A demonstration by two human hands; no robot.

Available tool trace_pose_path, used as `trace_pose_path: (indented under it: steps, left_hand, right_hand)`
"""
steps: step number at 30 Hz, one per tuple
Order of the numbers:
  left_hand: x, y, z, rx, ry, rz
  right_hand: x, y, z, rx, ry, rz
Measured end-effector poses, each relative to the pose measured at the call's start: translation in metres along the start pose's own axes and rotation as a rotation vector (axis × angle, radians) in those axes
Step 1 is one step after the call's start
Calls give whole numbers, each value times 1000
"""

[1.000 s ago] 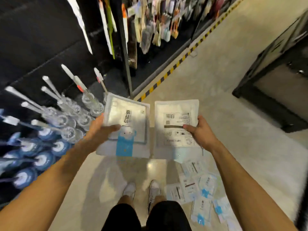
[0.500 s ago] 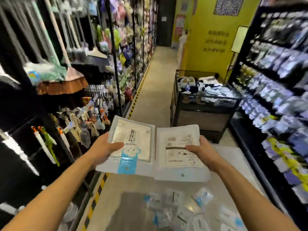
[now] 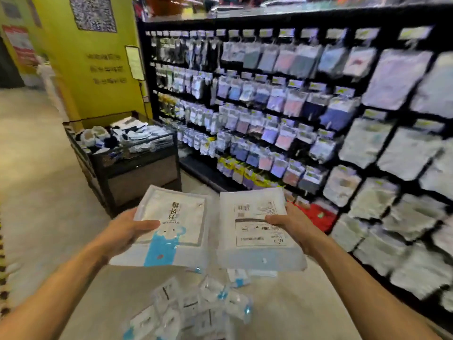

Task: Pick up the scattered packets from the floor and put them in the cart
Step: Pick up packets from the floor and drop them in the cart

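Grip: left hand [image 3: 122, 231] clamps blue-printed white plastic packet [image 3: 176, 224]; right hand [image 3: 291, 224] clamps label-side white packet [image 3: 257, 231] — dark open-topped bin [image 3: 142, 173], likely the cart, lies ahead-left, nearer left hand.

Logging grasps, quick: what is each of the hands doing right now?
Left hand: holds the blue-printed packet, thumb on top.
Right hand: holds the barcode-labelled packet, thumb on top.

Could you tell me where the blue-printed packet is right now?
Head view, left of centre: the blue-printed packet is held by the left hand, beside the barcode packet in the right hand, above loose packets on the floor.
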State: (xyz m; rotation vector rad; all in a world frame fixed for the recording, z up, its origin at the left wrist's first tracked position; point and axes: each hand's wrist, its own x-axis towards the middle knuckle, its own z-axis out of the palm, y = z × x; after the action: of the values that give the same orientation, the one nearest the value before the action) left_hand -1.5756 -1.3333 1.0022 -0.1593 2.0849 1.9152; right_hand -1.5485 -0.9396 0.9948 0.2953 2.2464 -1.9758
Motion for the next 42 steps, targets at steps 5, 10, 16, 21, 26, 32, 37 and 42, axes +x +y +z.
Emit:
trace_pose_path:
  steps: [5, 10, 16, 21, 26, 32, 37, 42]
  left_hand:
    - [10, 16, 142, 106, -304, 52]
    - [-7, 18, 316, 213, -610, 148]
    - [-62, -8, 532, 262, -914, 199]
    - [-142, -30, 689, 296, -1009, 162]
    - [-224, -50, 808, 378, -987, 206]
    - [-271, -56, 933, 396, -1042, 194]
    - [-277, -63, 1051, 360, -1154, 144]
    - [-279, -69, 1160, 358, -1225, 135]
  right_hand:
    - [-118, 40, -122, 105, 299, 13]
    - [-257, 91, -237, 140, 590, 44]
    - [-423, 148, -352, 240, 842, 84]
    - [-554, 190, -432, 258, 1045, 77]
    - [-658, 237, -502, 305, 1154, 116]
    - [-730, 268, -587, 361, 1258, 166]
    - [-746, 293, -680, 383, 1292, 168]
    - [-760, 323, -773, 385, 1323, 213]
